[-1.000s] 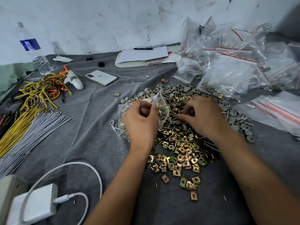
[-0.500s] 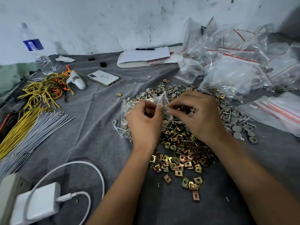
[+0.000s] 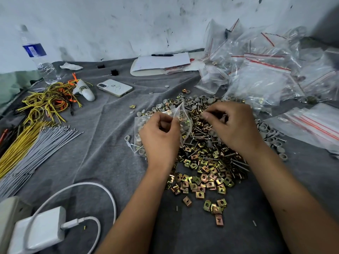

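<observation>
grey cloth worktop point(image 3: 102, 143); heap of brassy square nuts point(image 3: 205, 173). left hand point(image 3: 159, 138) pinches clear crinkled zip bag point(image 3: 183, 116) at heap's far-left edge. right hand point(image 3: 234, 127) curled over heap; whether it grips anything cannot be told.

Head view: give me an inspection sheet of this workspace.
Surface: wrinkled grey cloth.
Job's things: small clear bag, mouth open; pile of square metal clips, grey caps and screws.
Clutter: phone, water bottle, papers with pen, heap of zip bags.
Grippers: left hand pinches the bag's mouth; right hand curled above the pile, grip unclear.
Cables: white charger cable, yellow wires, grey ties.
Surroundings: scuffed white wall.
</observation>
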Tool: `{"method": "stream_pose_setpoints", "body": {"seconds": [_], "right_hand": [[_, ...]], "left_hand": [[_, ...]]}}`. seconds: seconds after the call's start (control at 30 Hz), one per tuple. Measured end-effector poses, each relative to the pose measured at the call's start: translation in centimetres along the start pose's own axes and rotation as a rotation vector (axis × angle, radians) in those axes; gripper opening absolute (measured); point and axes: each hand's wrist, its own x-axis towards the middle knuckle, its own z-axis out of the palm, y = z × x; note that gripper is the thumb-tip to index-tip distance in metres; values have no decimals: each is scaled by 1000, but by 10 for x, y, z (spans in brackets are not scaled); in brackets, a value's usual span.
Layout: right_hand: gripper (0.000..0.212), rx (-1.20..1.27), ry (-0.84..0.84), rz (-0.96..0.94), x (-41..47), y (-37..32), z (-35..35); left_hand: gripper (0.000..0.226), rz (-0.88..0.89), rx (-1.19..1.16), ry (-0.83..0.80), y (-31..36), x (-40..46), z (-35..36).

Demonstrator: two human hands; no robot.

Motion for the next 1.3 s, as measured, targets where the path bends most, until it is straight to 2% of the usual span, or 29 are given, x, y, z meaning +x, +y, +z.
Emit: {"method": "stream_pose_setpoints", "body": {"seconds": [0.17,0.33,0.43,0.53,0.6,0.77,1.1,1.2,1.3], "right_hand": [[19,-264,-227,40,2,13,-2],[11,-195,-293,81,2,13,-5],[17,-132,-231,85,1,9,-3],[17,52,-57,88,-1,1,0],[15,136,19,24,-2,-8,2],[13,178,15,-132,-5,-26,8],[14,157,46,-129,-3,-21,7],[12,81,-47,-132,0,-13,0],[25,-84,-289,-72,2,-1,-10]], "left_hand": [[19,-11,4,3,0,0,-1],[18,-21,5,0,0,1,-1],[18,-21,8,1,0,1,-1],[21,-16,20,-7,-1,1,-1],[21,-13,26,-31,0,0,-1],[19,34,62,-45,-1,-1,0],[21,21,46,-36,-2,0,0],[23,22,34,-25,-2,0,1],[23,17,26,-25,-2,0,1]]}}
